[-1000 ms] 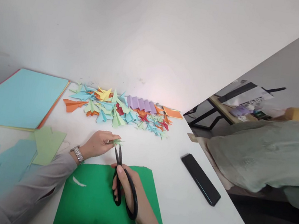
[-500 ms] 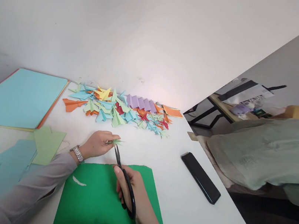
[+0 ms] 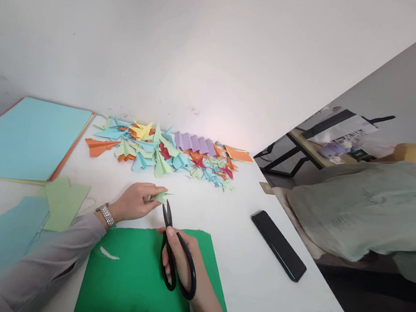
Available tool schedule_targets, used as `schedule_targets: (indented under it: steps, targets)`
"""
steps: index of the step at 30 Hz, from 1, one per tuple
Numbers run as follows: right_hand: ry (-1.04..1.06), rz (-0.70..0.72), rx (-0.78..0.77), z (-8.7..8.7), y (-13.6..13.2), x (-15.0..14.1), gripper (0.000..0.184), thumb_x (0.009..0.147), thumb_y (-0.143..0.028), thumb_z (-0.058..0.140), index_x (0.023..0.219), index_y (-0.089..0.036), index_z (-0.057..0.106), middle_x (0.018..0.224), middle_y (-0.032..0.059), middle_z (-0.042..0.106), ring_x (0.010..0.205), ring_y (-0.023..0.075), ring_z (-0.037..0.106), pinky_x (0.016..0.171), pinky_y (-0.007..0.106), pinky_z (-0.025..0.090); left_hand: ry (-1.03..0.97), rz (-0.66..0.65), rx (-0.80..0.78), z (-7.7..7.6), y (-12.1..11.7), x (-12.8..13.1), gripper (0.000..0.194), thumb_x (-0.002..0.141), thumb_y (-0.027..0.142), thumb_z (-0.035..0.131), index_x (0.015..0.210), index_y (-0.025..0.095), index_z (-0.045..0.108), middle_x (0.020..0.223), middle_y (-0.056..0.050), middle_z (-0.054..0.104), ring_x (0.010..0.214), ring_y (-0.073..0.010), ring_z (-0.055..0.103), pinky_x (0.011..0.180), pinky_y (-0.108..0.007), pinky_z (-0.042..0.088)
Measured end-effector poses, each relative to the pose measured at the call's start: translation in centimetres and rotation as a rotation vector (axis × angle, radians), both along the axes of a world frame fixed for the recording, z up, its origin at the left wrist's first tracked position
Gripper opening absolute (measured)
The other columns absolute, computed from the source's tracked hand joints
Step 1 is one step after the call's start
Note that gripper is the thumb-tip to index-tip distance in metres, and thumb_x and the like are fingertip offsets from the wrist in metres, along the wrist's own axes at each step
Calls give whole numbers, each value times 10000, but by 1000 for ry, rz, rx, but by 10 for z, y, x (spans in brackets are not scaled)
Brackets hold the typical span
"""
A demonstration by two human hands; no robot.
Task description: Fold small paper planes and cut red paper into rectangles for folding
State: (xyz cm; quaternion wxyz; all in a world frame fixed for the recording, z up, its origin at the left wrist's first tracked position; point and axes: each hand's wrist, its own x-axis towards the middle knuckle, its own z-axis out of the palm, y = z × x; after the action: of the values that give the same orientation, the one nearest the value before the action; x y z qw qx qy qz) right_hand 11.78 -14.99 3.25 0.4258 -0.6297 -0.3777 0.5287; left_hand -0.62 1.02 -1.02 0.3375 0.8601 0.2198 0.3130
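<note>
Between the thumb and fingers of my left hand (image 3: 137, 202) is a small folded piece of light green paper (image 3: 161, 197). My right hand (image 3: 185, 257) grips black-handled scissors (image 3: 166, 214) by their loops. The blades are parted, with their tips at the lower edge of the green paper; whether they touch it I cannot tell. Below both hands lies a dark green sheet (image 3: 134, 280) with a small white scrap (image 3: 109, 253) on it. Beyond my hands is a pile of folded paper planes and stars (image 3: 161, 151) in several colours.
A stack of large coloured sheets (image 3: 31, 137) lies at the left. Nearer are cut blue pieces (image 3: 22, 222) and a light green piece (image 3: 66, 202). A long black case (image 3: 278, 246) rests at the right. A person in a pale green top (image 3: 364, 210) is beyond the table edge.
The scissors have opened, from nearly closed blades to parted ones, with the handles spread. The green paper has turned slightly in my left hand and shows more of its surface.
</note>
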Motion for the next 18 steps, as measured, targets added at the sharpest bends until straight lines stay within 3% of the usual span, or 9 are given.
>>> schedule_targets:
  steps: [3, 10, 18]
  targets:
    - [22, 3, -3, 0, 0, 1, 559, 838, -688, 450, 603, -184, 512, 431, -52, 426, 324, 70, 387, 329, 194, 295, 17, -11, 4, -2, 2, -1, 322, 837, 223, 550, 1119, 152, 687, 625, 30, 539, 517, -93, 433, 537, -212, 382]
    - [76, 58, -10, 5, 2, 10, 556, 841, -673, 468, 895, -146, 638, 470, -56, 469, 349, 74, 397, 359, 198, 332, 15, -29, 29, -5, 3, -1, 317, 827, 191, 556, 1106, 139, 698, 610, 33, 531, 520, -91, 439, 529, -204, 372]
    - [6, 117, -35, 9, 1, 18, 534, 841, -669, 466, 608, -188, 487, 463, -59, 417, 349, 60, 368, 338, 189, 309, 46, -41, 41, -6, 3, -1, 350, 820, 166, 556, 1147, 146, 680, 606, 39, 517, 526, -92, 442, 545, -204, 383]
